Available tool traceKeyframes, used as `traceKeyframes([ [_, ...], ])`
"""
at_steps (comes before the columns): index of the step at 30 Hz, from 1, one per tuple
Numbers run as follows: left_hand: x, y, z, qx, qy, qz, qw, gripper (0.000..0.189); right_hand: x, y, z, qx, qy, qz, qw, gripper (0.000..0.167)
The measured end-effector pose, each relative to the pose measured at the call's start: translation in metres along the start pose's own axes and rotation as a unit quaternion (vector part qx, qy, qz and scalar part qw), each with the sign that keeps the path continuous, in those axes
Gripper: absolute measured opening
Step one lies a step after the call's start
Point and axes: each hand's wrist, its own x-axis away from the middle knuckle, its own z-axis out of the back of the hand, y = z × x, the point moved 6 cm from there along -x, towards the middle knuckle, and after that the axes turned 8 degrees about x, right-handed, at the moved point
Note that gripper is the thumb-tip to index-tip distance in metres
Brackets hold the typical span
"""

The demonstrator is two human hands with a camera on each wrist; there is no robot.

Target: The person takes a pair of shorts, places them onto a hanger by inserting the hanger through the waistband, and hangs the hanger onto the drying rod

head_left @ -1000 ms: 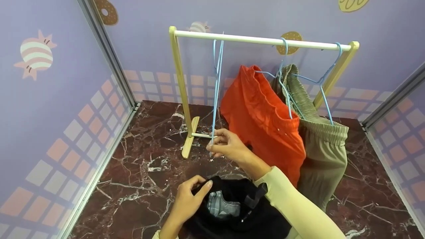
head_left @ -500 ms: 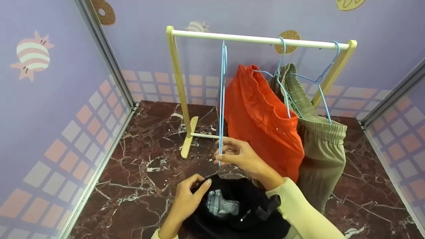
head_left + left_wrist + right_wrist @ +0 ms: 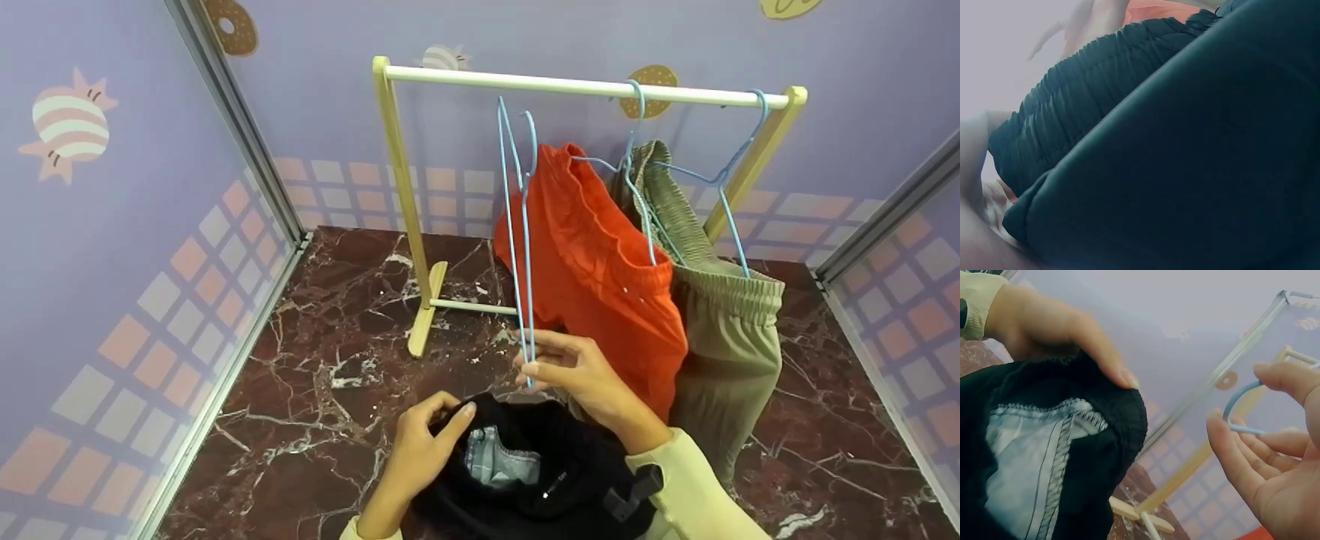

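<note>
Right hand (image 3: 577, 375) pinches the blue hanger's (image 3: 523, 240) lower corner, just below the wooden rack (image 3: 585, 88). Left hand (image 3: 427, 442) grips the black garment (image 3: 540, 480) beneath. A loose pinch could let the hanger swing and slip free.

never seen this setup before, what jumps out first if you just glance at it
The bright orange garment hanging from the white rail of the small wooden clothes rack catches the eye first, with an olive ribbed-waist garment to its right. In front, the right hand pinches the bottom of an empty light-blue wire hanger, off the rail, while the left hand grips a black garment.
</note>
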Motion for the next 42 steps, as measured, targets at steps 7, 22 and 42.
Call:
traceKeyframes([
  [7,-0.003,-0.003,0.002,-0.005,0.003,0.02,0.9998,0.018,0.016,0.007,0.012,0.007,-0.013,0.044,0.9989,0.044],
  [22,-0.008,-0.003,0.006,-0.007,0.018,0.016,0.9997,0.018,0.055,0.041,0.009,-0.164,-0.1,0.049,0.9802,0.042],
  [42,-0.011,0.0,0.012,-0.018,0.036,0.015,0.9991,0.014,0.094,0.057,0.023,-0.238,-0.153,0.117,0.952,0.043],
])
